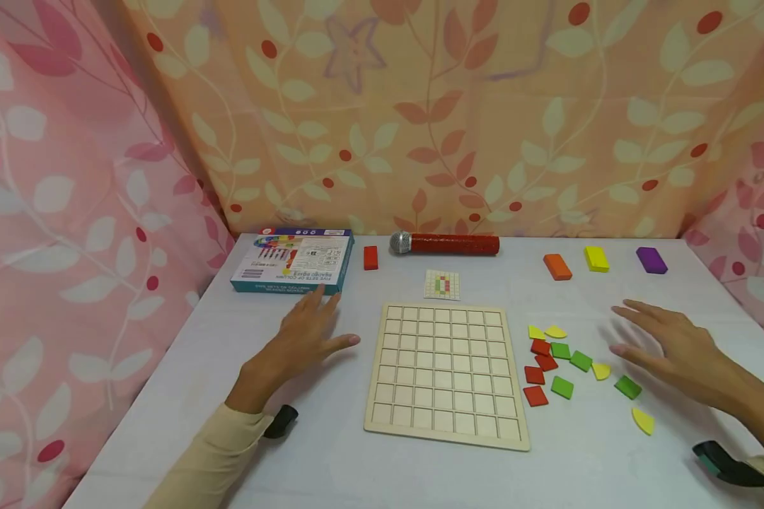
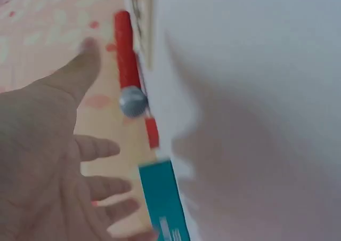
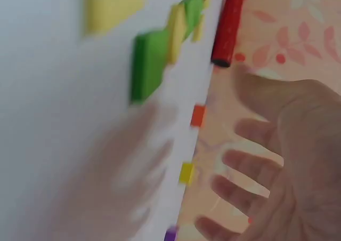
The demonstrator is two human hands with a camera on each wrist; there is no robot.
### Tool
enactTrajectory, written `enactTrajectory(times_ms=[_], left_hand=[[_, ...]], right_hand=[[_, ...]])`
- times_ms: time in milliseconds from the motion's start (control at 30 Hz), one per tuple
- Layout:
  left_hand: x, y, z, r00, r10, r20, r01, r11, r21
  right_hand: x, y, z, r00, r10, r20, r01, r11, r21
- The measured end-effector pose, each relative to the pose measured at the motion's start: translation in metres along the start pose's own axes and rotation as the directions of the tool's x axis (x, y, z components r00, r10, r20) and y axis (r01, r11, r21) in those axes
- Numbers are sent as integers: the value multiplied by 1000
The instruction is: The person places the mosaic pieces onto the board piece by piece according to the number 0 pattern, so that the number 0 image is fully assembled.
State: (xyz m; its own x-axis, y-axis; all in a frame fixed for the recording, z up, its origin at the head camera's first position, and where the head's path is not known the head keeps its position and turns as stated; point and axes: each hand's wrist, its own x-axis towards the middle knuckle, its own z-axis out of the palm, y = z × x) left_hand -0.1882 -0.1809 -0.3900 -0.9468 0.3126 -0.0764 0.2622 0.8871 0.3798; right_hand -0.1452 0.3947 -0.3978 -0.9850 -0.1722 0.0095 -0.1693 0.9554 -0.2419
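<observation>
My left hand (image 1: 302,336) hovers left of a wooden grid board (image 1: 446,375), its fingers spread and holding nothing. Its fingertips overlap the front edge of a flat puzzle box (image 1: 293,261) in the head view. On the other side, my right hand (image 1: 681,350) is held over the table with fingers extended and nothing in them. Between it and the board lie loose flat tiles: several red squares (image 1: 536,396), several green squares (image 1: 562,387) and several yellow quarter-round pieces (image 1: 643,421). A small pattern card (image 1: 442,285) lies behind the board.
At the back lies a red microphone (image 1: 452,244), with a red block (image 1: 371,258) to its left. Orange (image 1: 557,267), yellow (image 1: 596,259) and purple blocks (image 1: 651,261) sit at the back right. Patterned curtains (image 1: 382,141) enclose the white table (image 1: 331,459).
</observation>
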Motion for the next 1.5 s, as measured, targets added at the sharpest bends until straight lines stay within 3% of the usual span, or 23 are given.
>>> enactTrajectory(times_ms=[67,167,267,433,600,833,1100,1500], left_hand=[[4,8,0,999,28,31,-25,995,-94],[11,21,0,996,56,75,-36,969,-246],[20,34,2,991,77,108,-37,945,-325],[35,47,11,985,86,151,-34,948,-318],[41,49,19,987,79,137,-28,939,-343],[41,46,22,989,65,133,-11,927,-376],[40,45,20,988,71,140,-9,917,-399],[39,43,20,988,54,142,9,914,-407]], right_hand=[[8,-12,-2,998,-49,41,46,996,78],[18,-30,0,992,-115,51,105,980,171],[28,-45,2,986,-162,48,149,965,215],[44,-58,6,981,-174,89,148,958,246],[50,-61,10,981,-157,115,126,963,239],[49,-52,8,985,-110,135,83,977,195],[45,-45,6,985,-68,158,34,977,212],[52,-49,5,988,-115,105,92,975,201]])
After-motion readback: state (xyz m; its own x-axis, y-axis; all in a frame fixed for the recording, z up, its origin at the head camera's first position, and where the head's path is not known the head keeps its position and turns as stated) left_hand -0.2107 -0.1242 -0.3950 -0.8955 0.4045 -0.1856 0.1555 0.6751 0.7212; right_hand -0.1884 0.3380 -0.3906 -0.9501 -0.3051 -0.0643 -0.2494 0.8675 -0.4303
